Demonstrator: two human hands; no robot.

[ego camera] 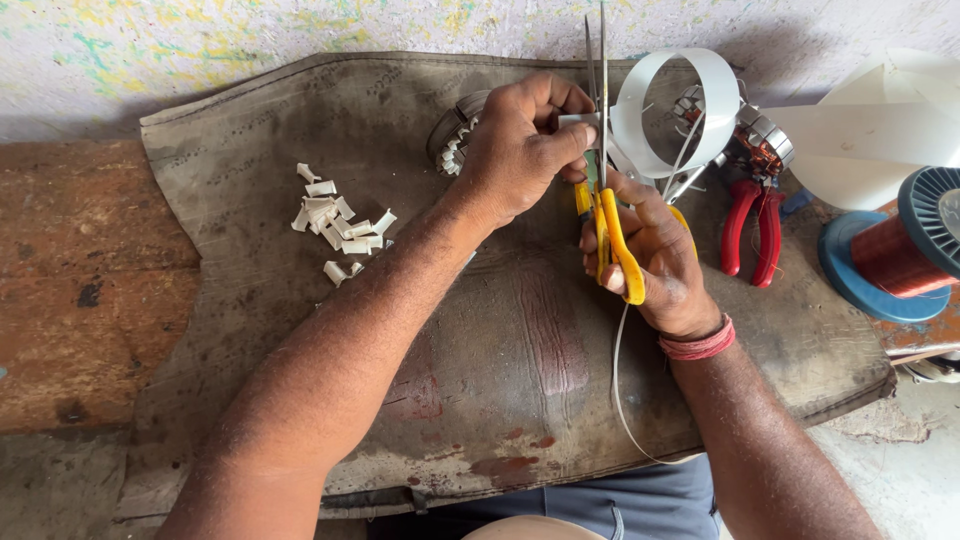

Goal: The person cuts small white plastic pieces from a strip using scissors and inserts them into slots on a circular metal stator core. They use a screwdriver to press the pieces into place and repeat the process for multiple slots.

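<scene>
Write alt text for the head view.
Right hand holds yellow scissors, blades up, at a white strip pinched by the left hand. Cut white pieces lie left on a worn mat; red pliers and a copper wire spool sit right.

A repair workshop — copper wire spool (893,256); red pliers (752,226); worn mat (300,120).

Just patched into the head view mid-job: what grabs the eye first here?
At centre top, the right hand works yellow-handled scissors, blades pointing up, while the left hand pinches a small white strip piece at the blades. A pile of folded white pieces lies to the left on the dark mat; red-handled pliers and a copper wire spool sit at the right.
</scene>
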